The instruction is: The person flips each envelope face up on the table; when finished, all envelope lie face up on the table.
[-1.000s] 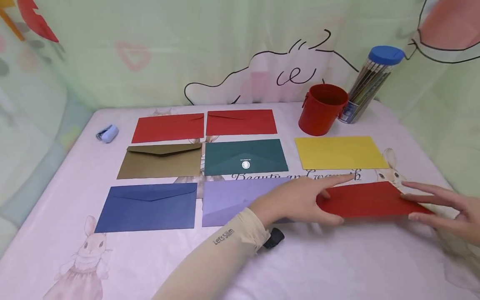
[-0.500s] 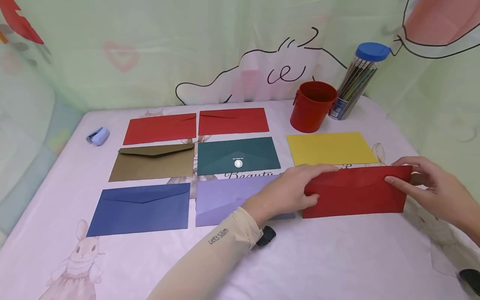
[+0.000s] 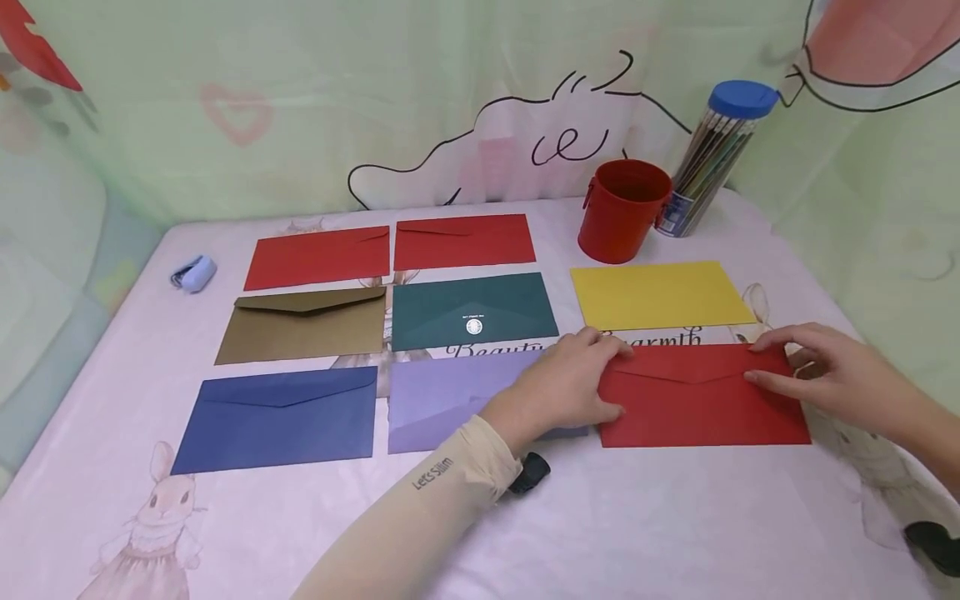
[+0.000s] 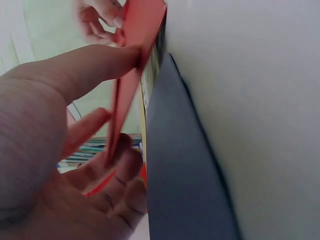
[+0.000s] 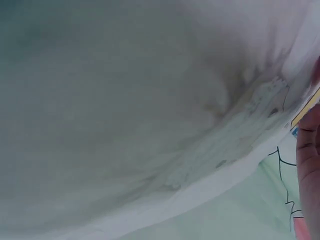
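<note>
A red envelope (image 3: 697, 400) at the right front of the table faces up with its flap line showing. My left hand (image 3: 562, 375) pinches its left end; in the left wrist view the thumb lies on one face and fingers are behind the other. At the upper right corner, my right hand (image 3: 840, 371) pinches it between thumb and fingers. The lavender envelope (image 3: 442, 408) lies partly under my left forearm and hand. Behind the held envelope lies a yellow envelope (image 3: 663, 296). Only part of my right hand (image 5: 310, 170) enters the right wrist view.
On the left lie blue (image 3: 277, 421), brown (image 3: 300, 329) and dark green (image 3: 472, 308) envelopes, plus two red envelopes (image 3: 465, 242) behind. A red bucket (image 3: 618, 217) and a blue-lidded tube of pencils (image 3: 712, 158) stand at back right. A small lavender stapler (image 3: 195, 273) lies far left.
The red envelope was low and foreshortened, then tilted up toward me, and now leans back lower with its flap line visible. My right hand moved left along its top edge. The head view shifted slightly.
</note>
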`<state>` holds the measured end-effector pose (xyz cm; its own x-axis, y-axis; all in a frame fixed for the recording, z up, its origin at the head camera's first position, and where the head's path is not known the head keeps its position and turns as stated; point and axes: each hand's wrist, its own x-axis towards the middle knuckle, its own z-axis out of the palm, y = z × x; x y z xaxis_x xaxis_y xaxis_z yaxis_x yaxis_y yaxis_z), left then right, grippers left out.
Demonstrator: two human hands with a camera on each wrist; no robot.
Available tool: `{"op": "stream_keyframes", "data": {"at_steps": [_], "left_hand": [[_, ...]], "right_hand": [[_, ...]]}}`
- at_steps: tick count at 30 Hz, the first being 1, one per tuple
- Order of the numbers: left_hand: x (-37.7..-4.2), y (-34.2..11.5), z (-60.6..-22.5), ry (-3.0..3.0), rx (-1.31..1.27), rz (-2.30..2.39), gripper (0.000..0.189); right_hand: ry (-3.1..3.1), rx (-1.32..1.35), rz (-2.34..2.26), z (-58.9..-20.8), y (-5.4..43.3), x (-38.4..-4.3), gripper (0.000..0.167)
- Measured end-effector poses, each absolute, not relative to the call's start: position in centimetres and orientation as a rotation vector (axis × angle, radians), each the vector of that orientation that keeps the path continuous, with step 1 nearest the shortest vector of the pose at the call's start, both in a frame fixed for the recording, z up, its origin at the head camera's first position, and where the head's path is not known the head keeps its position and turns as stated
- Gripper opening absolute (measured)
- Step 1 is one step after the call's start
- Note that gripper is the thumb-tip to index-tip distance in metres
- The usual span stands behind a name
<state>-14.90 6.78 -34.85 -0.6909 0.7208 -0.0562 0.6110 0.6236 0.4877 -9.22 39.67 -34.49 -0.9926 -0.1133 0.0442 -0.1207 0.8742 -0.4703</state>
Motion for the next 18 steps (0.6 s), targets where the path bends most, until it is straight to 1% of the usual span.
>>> {"op": "stream_keyframes", "data": {"at_steps": [3, 8, 15, 18], "left_hand": [[-14.8, 6.8, -34.9, 2.637, 1.075, 0.545, 0.06], [-14.5, 6.9, -34.9, 2.686, 1.039, 0.442, 0.059], [-14.3, 6.9, -35.2, 2.769, 0.97, 0.424, 0.061], [-14.3, 6.9, -35.2, 2.782, 0.973, 0.445, 0.064]], "right_hand": [[-3.062, 0.195, 0.697, -34.8, 39.6, -9.6, 0.037], [-3.113, 0.176, 0.648, -35.1, 39.3, -10.0, 0.04], [-3.085, 0.349, 0.477, -35.2, 39.0, -10.3, 0.032], [-3.087, 0.358, 0.457, -35.0, 38.9, -10.4, 0.031]]}}
